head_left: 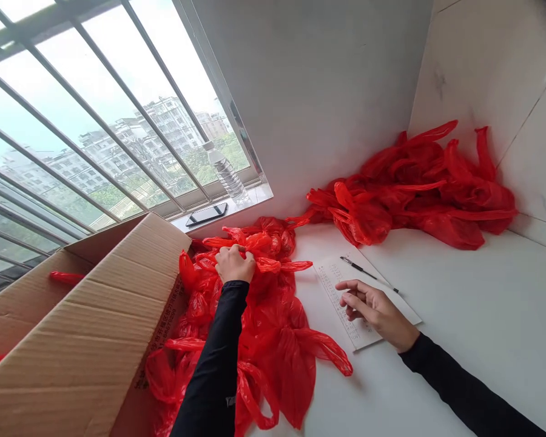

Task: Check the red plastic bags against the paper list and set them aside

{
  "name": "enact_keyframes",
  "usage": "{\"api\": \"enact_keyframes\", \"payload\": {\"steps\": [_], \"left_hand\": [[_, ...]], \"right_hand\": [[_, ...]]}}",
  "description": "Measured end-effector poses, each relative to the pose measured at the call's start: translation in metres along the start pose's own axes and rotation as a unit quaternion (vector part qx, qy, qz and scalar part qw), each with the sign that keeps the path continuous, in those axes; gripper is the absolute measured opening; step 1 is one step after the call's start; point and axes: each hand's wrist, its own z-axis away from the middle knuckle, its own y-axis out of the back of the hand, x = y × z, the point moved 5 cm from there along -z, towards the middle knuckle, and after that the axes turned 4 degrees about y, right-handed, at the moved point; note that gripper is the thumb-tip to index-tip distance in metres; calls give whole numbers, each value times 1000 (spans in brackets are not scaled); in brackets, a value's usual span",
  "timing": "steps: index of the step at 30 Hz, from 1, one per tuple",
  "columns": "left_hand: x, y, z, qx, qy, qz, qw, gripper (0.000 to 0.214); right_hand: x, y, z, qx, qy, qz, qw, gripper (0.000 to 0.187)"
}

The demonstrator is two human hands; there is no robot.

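My left hand (233, 263) is closed in a grip on a red plastic bag (259, 249) at the top of a heap of red bags (273, 340) lying beside the cardboard box. My right hand (374, 308) rests with loosely curled fingers on a printed paper sheet (346, 273) on the white counter, holding nothing. A black pen (368, 274) lies on the sheet just beyond the right hand. Both arms wear black sleeves.
A large open cardboard box (86, 328) stands at the left with red bags inside. A second pile of red bags (418, 188) fills the far right corner. On the window sill lie a phone (206, 214) and a water bottle (227, 173). The white counter (473, 303) extends right.
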Motion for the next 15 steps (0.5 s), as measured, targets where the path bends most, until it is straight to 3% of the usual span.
{"api": "enact_keyframes", "payload": {"steps": [3, 7, 9, 15], "left_hand": [[1, -33, 12, -34, -52, 19, 998, 45], [-5, -74, 26, -93, -81, 36, 992, 46], [-7, -79, 26, -106, -82, 37, 990, 47], [-3, -69, 25, -104, -70, 51, 991, 57]], "right_hand": [[3, 1, -1, 3, -4, 9, 1000, 43], [6, 2, -2, 5, -1, 10, 1000, 42], [5, 3, -2, 8, 0, 10, 1000, 41], [-4, 1, -9, 19, 27, 10, 999, 39]]}}
